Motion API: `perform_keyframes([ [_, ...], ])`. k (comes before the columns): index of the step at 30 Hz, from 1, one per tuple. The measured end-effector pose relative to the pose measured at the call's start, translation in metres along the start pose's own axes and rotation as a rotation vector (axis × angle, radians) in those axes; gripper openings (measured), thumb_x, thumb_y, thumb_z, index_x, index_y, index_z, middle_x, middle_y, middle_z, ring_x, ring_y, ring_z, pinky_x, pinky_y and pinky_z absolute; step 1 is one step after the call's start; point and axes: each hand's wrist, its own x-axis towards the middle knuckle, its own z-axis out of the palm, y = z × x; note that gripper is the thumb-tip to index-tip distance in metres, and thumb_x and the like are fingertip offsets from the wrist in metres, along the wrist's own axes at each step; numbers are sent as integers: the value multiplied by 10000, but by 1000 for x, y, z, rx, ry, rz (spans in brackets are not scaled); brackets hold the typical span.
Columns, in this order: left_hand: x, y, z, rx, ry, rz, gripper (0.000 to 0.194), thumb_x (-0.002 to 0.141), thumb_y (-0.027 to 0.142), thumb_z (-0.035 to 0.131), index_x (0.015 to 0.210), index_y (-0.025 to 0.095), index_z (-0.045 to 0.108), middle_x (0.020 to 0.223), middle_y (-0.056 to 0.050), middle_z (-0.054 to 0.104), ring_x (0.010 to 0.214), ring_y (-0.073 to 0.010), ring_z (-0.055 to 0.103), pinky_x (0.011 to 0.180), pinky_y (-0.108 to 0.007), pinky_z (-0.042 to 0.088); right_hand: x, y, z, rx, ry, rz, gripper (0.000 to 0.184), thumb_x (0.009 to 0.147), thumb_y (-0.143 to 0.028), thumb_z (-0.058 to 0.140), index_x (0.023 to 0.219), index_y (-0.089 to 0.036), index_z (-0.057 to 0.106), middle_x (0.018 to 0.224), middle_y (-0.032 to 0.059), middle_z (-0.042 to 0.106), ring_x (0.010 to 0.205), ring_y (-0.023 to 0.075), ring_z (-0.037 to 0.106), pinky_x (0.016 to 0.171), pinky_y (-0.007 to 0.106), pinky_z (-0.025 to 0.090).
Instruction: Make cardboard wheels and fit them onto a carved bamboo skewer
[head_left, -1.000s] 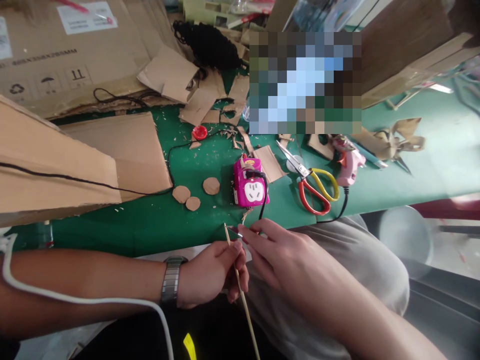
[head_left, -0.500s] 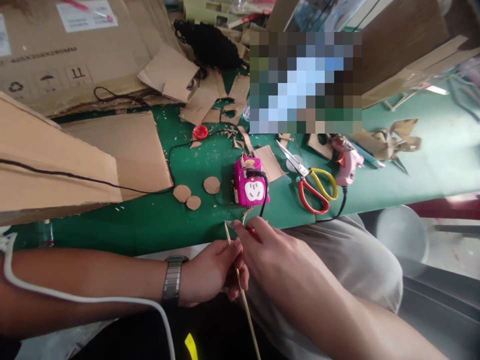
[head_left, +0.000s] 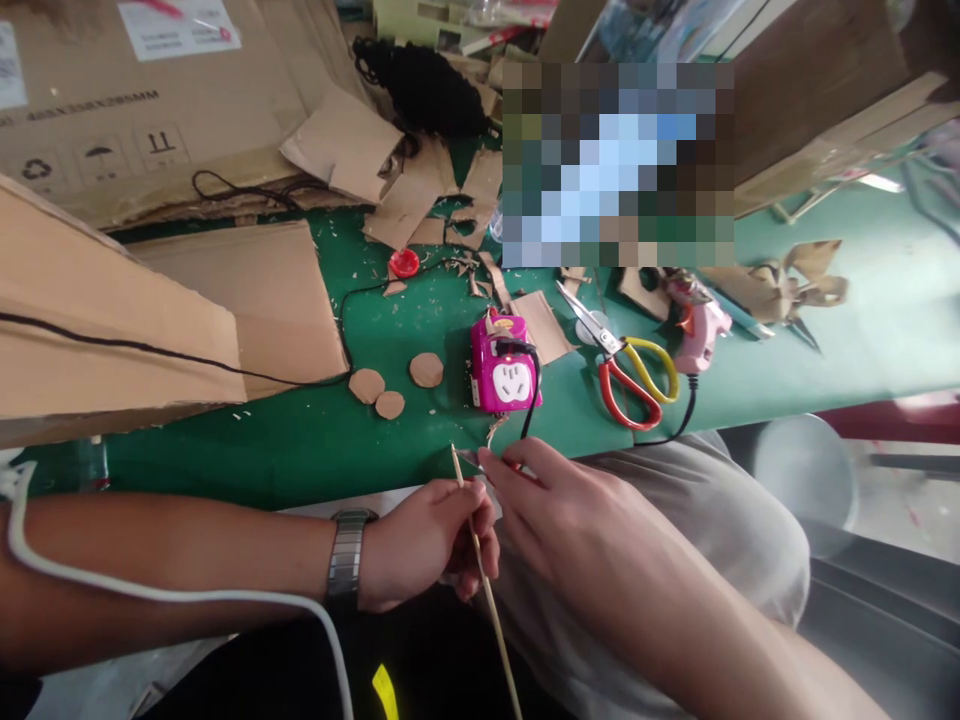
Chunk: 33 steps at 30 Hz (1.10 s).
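Observation:
My left hand [head_left: 431,540], with a metal watch on its wrist, is closed around a thin wooden stick [head_left: 491,620]. The stick slants from its tip above my thumb down past the lower edge of the view. Just to the right, my right hand [head_left: 547,500] is closed on what looks like a small knife [head_left: 469,461], with a thin grey blade and a bit of red handle showing. Most of that tool is hidden by my fingers. Its blade end points at the stick near the tip; whether they touch I cannot tell.
On the green table lie several cardboard discs [head_left: 426,370], a magenta socket adapter [head_left: 506,365] with a black plug, scissors [head_left: 626,365], a pink glue gun [head_left: 699,330] and a red cap [head_left: 404,263]. Cardboard boxes [head_left: 172,110] stand behind. A white cable [head_left: 187,599] crosses my left arm.
My right hand has shifted slightly right, away from the stick's tip, and more of the thin blade shows. My left hand still holds the stick in nearly the same place.

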Motion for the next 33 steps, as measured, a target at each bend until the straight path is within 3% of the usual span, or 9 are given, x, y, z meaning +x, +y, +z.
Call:
perform_keyframes([
  [6,1,1,-1,-49,-1,-6,475,781,650,675,724,212,500,590,-10,624,464,-117,533,482,-254,424,2,-4,0,27,-76,38,109,892,-186,775,1000,-176,780,1152,118,732,964,272,689,622,342,609],
  [12,0,1,-1,-28,4,-6,517,756,684,702,738,207,502,600,-12,641,448,-115,546,491,-260,440,5,-8,2,-18,-64,44,74,895,-152,724,931,-189,778,1116,112,743,944,269,677,607,335,593],
  [17,2,-1,-2,-4,11,-3,509,808,674,680,781,181,555,631,-26,639,477,-117,558,512,-263,446,8,-14,6,-100,8,57,219,890,-110,676,1070,-148,795,1212,140,762,924,252,680,595,320,606],
  [26,1,-2,-3,18,-9,0,443,881,594,573,730,178,560,619,-31,602,475,-119,533,514,-268,430,12,-20,10,-128,12,122,415,869,-88,655,1274,-82,748,1143,158,776,880,248,707,587,309,620],
  [28,1,-2,-4,-5,-19,1,426,866,596,583,740,192,536,613,-27,600,478,-124,531,513,-272,428,12,-17,10,-103,22,112,376,882,-100,674,1248,-94,761,1142,151,776,890,247,702,591,306,612],
  [33,0,2,-6,-49,-46,-41,320,845,512,543,744,211,499,642,-35,614,513,-142,553,519,-279,449,4,-3,4,-6,56,54,82,899,-183,761,965,-159,803,1110,102,768,889,245,697,566,315,599],
])
